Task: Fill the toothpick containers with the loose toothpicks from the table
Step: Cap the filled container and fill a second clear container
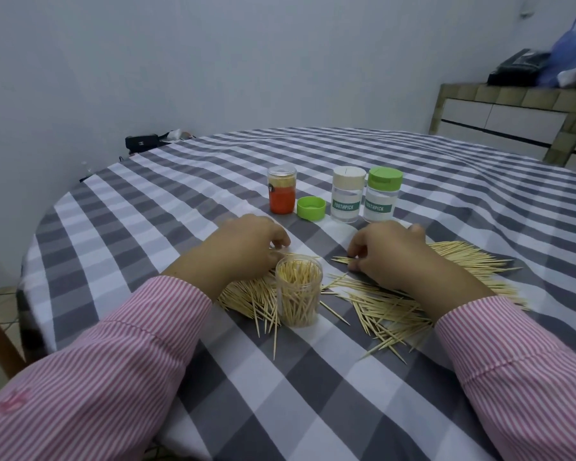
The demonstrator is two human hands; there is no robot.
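An open clear container [299, 294] stands near the table's front, nearly full of upright toothpicks. Loose toothpicks [389, 311] lie scattered around it, and a neater heap [469, 259] lies to the right. My left hand [246, 247] rests behind the container with its fingers curled down onto toothpicks on the cloth. My right hand [389, 254] pinches a few toothpicks at its fingertips. Farther back stand an orange container [281, 194], a beige-lidded container [346, 194] and a green-lidded container [382, 194]. A loose green lid [311, 208] lies between them.
The round table wears a grey-and-white checked cloth [313, 377]. A black pouch [142, 143] sits at the far left edge. A tiled counter [512, 104] with bags stands at the right behind the table. A wall runs along the back.
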